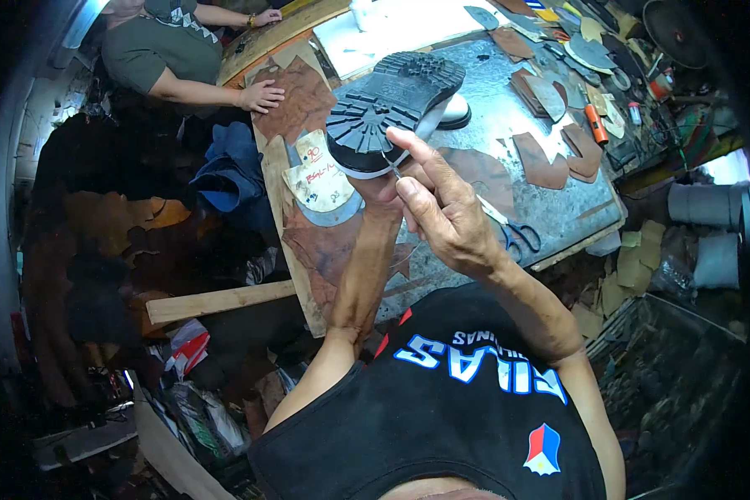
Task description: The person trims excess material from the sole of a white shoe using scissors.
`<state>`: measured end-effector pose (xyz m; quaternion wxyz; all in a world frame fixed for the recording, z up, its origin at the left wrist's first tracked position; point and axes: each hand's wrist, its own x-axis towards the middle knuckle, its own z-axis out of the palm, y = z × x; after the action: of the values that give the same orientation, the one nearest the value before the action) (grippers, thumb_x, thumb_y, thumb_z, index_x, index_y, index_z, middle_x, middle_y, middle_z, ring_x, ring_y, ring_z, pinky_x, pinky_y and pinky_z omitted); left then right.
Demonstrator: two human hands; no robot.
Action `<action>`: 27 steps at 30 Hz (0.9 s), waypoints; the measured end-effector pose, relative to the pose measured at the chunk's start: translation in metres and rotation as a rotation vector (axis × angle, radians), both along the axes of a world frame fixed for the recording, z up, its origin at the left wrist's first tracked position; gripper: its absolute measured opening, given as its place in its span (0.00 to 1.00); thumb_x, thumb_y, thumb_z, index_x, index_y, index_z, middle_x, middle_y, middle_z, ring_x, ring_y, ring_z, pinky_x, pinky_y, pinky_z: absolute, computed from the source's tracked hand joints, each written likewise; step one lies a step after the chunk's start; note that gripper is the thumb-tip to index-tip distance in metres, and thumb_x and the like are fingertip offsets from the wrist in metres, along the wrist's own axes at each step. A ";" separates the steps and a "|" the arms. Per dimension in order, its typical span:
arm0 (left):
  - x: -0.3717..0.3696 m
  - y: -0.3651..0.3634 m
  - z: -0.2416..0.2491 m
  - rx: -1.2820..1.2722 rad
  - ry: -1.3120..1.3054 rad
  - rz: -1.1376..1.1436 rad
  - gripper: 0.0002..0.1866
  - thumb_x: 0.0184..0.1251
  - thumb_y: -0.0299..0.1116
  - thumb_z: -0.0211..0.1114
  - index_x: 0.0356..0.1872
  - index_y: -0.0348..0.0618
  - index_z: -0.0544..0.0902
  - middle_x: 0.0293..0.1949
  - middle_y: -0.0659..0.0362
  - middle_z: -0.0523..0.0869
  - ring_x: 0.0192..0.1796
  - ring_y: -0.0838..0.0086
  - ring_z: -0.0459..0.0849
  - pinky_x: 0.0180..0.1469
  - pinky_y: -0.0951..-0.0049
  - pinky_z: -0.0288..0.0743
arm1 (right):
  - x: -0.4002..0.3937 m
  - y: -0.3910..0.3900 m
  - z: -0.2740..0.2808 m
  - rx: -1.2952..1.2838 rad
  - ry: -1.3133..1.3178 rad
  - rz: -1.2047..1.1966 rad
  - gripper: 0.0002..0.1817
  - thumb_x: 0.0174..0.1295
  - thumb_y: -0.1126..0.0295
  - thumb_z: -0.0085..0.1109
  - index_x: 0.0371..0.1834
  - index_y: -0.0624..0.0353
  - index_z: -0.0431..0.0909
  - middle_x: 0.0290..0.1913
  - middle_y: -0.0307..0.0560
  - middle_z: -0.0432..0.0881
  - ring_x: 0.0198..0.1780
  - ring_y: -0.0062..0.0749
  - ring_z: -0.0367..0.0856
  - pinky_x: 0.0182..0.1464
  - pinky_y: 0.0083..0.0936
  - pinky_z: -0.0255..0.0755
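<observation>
Head view shows shoe (396, 102) above table (479, 71), scissors (507, 225) near edge.

Bright tabletop (498, 98), dark fisheye edges

The shoe sole (385, 102) looks rubbery and rough.

The lug-soled shoe (373, 117) hides most of the left hand (380, 192) and part of the white shoe (456, 109) beyond. At its near rim, the slim tool (392, 167) in the right fingers (418, 149) is too thin to identify. To its left, the co-worker (162, 58) is cut off by the top edge.
</observation>
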<state>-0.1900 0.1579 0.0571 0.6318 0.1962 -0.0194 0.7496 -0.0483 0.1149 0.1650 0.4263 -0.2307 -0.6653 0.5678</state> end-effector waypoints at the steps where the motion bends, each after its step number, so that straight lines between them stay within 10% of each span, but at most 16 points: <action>1: 0.000 0.000 0.000 -0.006 0.016 0.013 0.21 0.74 0.45 0.47 0.59 0.43 0.72 0.54 0.55 0.79 0.55 0.66 0.80 0.56 0.63 0.78 | -0.001 -0.001 0.000 -0.003 0.003 -0.002 0.26 0.74 0.70 0.43 0.74 0.58 0.56 0.35 0.39 0.80 0.26 0.14 0.69 0.30 0.14 0.67; 7: 0.001 0.000 0.001 -0.029 0.104 0.103 0.21 0.74 0.45 0.48 0.59 0.43 0.72 0.54 0.55 0.79 0.55 0.66 0.79 0.57 0.63 0.77 | -0.003 -0.002 0.001 -0.006 0.041 0.003 0.26 0.74 0.70 0.43 0.74 0.59 0.55 0.35 0.39 0.80 0.26 0.14 0.69 0.30 0.15 0.68; 10: -0.002 0.000 0.002 -0.042 0.143 0.152 0.21 0.74 0.45 0.48 0.59 0.43 0.72 0.55 0.55 0.79 0.55 0.66 0.79 0.57 0.63 0.77 | -0.003 -0.004 0.006 -0.051 0.027 -0.010 0.27 0.71 0.69 0.45 0.73 0.59 0.57 0.36 0.50 0.83 0.40 0.29 0.81 0.46 0.28 0.73; 25: -0.001 -0.002 0.005 -0.092 0.338 0.368 0.21 0.74 0.45 0.49 0.59 0.43 0.73 0.55 0.56 0.79 0.57 0.66 0.79 0.59 0.63 0.76 | -0.009 -0.004 0.000 -0.045 0.083 0.009 0.26 0.74 0.71 0.40 0.75 0.57 0.53 0.35 0.39 0.78 0.26 0.14 0.68 0.30 0.15 0.66; 27: -0.004 -0.003 0.007 -0.098 0.362 0.394 0.21 0.74 0.45 0.49 0.59 0.43 0.73 0.56 0.56 0.79 0.57 0.66 0.79 0.59 0.63 0.75 | -0.005 -0.003 0.004 -0.072 0.003 0.027 0.26 0.70 0.71 0.45 0.72 0.58 0.58 0.42 0.54 0.82 0.46 0.35 0.82 0.51 0.31 0.73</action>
<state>-0.1941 0.1553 0.0639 0.4759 0.2962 0.1689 0.8107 -0.0535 0.1121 0.1687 0.4111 -0.2359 -0.6469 0.5974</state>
